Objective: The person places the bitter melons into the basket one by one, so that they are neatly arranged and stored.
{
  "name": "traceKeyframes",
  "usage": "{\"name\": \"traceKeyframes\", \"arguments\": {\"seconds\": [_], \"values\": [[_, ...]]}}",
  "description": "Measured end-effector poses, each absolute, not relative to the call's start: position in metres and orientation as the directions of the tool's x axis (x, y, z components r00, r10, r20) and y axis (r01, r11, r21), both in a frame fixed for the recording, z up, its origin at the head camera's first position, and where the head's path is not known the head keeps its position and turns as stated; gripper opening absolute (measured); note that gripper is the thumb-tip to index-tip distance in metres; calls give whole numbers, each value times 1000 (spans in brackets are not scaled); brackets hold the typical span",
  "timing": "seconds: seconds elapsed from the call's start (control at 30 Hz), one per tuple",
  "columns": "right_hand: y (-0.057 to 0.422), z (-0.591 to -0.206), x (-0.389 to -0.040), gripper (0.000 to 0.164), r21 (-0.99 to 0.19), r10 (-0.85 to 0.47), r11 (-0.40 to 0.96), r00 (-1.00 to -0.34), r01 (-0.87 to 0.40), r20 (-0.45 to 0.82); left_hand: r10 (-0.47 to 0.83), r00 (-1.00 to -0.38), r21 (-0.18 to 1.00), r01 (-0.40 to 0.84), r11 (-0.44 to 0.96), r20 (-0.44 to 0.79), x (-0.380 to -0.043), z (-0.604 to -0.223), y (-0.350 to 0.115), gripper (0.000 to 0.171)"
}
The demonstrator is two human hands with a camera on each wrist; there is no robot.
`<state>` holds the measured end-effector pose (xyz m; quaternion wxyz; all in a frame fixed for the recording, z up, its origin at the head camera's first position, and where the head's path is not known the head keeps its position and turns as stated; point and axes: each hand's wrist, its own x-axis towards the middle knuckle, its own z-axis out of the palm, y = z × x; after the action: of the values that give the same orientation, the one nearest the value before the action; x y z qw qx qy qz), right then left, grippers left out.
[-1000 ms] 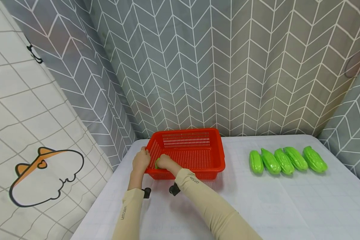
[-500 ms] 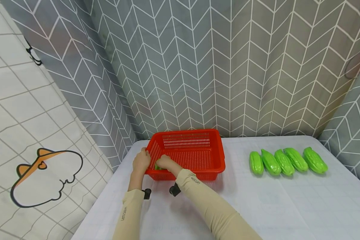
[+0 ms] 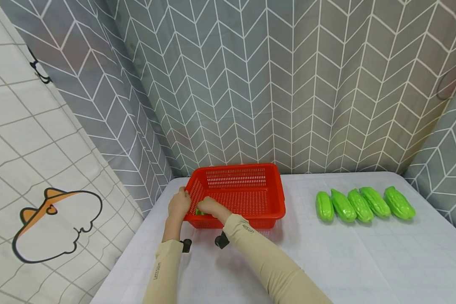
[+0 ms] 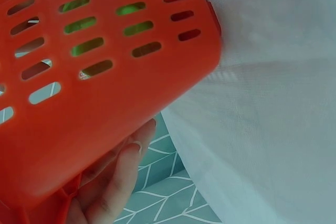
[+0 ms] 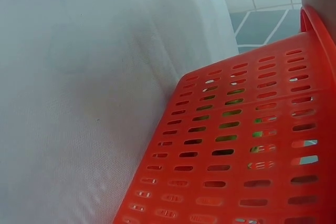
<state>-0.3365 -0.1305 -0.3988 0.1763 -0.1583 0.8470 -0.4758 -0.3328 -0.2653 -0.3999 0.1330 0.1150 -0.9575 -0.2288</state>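
Note:
A red slotted plastic basket (image 3: 282,192) stands toward the back of the table, left of centre. My left hand (image 3: 179,204) grips its left rim; in the left wrist view the fingers (image 4: 123,179) show beneath the red basket wall (image 4: 115,108). Reaching over the front rim, my right hand (image 3: 210,206) is inside the basket at the front left corner, fingers curled over a bright green bitter melon (image 3: 199,212). Most of that melon is hidden by the hand and rim. Green shows through the slots in both wrist views, while the right hand's fingers are hidden in its own.
Several green bitter melons (image 3: 359,205) lie side by side in a row at the back right of the white-covered table (image 3: 349,261). A grey patterned curtain (image 3: 243,93) hangs behind, and a white checked cloth (image 3: 19,160) is on the left.
The visible part of the bitter melon under my right hand is slightly lower in the basket than a second ago. Both hands and the basket have otherwise stayed in place.

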Motion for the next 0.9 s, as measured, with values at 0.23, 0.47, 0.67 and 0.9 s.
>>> {"name": "traceKeyframes", "arguments": {"seconds": [0.23, 0.47, 0.67, 0.9], "values": [[-130, -398, -335, 26, -890, -456, 445, -880, -97, -132, -288, -938, 467, -170, 868, 193, -333, -400, -265, 44], [-130, -397, -333, 27, -878, -426, 469, -895, -93, -133, -286, -939, 460, -173, 871, 190, -334, -401, -265, 44], [-130, -397, -334, 21, -865, -395, 494, -910, -92, -129, -285, -937, 456, -168, 874, 200, -334, -401, -264, 43], [-130, -392, -332, 22, -851, -373, 514, -921, -106, -111, -292, -936, 459, -175, 871, 196, -335, -401, -265, 43]]}}
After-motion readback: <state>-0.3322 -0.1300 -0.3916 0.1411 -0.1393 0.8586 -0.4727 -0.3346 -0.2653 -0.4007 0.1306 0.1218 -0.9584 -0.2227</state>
